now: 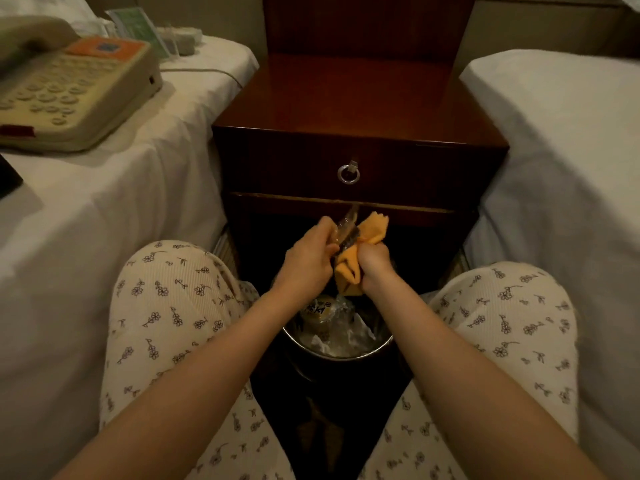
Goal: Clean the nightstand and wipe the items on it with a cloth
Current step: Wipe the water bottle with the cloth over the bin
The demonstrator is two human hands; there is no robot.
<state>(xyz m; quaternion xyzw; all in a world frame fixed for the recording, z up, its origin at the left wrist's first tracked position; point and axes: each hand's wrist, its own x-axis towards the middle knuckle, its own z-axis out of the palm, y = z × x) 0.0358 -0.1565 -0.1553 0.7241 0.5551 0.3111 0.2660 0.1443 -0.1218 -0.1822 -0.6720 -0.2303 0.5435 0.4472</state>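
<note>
Hands meet above a round metal-rimmed waste bin: the left hand grasps a crumpled clear plastic wrapper, the right hand is clenched around an orange cloth. Beyond them stands the dark wooden nightstand; far left, a beige telephone lies on a white bed.

Dim, warm light.
We see glare on the nightstand top, blackness beneath it, and warped edges.

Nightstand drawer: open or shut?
Shut. The drawer front sits flush with the nightstand frame, no gap showing, and its ring pull hangs flat, untouched.
</note>
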